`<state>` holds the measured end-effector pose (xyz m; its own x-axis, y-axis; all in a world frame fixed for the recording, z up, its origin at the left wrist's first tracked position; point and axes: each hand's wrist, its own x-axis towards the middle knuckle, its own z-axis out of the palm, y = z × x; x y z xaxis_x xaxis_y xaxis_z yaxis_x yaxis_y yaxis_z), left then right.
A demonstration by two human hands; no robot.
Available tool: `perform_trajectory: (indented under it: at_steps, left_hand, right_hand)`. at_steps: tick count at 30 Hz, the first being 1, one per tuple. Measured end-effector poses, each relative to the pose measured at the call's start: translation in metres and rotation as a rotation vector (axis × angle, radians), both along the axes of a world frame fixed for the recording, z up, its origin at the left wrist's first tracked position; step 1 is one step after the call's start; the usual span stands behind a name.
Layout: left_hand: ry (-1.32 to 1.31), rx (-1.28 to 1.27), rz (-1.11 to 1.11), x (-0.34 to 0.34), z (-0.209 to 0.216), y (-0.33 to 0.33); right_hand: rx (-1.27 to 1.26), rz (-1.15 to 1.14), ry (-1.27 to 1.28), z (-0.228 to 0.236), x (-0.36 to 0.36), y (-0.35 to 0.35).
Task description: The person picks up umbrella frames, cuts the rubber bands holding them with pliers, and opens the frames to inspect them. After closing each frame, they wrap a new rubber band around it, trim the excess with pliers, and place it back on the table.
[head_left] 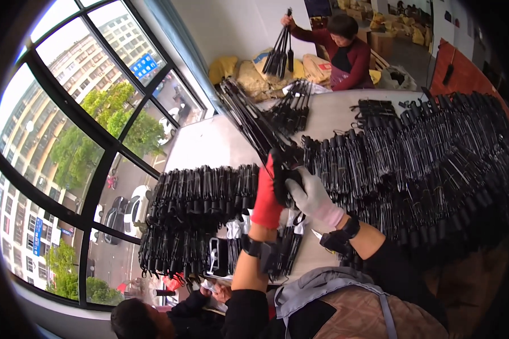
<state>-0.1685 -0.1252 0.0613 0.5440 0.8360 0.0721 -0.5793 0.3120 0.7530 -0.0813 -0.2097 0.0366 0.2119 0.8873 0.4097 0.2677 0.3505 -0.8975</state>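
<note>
A bundle of black folded umbrella frames point(249, 121) is raised over the table, its rods slanting up and away to the left. My left hand point(267, 195), in a red glove, is closed round the handle end of this bundle. From the other side my right hand point(315, 198), in a pale glove with a pink cuff, grips the same end; its fingertips are partly hidden. Rows of similar frames point(203, 186) lie to the left of my hands, and a larger pile point(401, 158) spreads to the right. Several pale-wrapped pieces lie under my wrists.
Across the pale table point(203, 144), a co-worker point(348, 56) lifts another bundle of frames point(278, 56) beside yellow sacks point(251, 79). Another person point(147, 319) is low at the left, near the table edge. Tall windows point(113, 147) line the left side.
</note>
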Motion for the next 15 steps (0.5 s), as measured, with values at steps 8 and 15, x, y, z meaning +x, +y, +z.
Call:
perform_trajectory:
  at_steps: [8, 15]
  left_hand:
    - [0.241, 0.211, 0.286, 0.006, 0.011, 0.002]
    - [0.147, 0.201, 0.447, 0.008, -0.019, -0.032]
  right_hand:
    - [0.202, -0.002, -0.143, -0.015, 0.0, 0.025]
    - [0.173, 0.214, 0.286, -0.016, -0.013, 0.007]
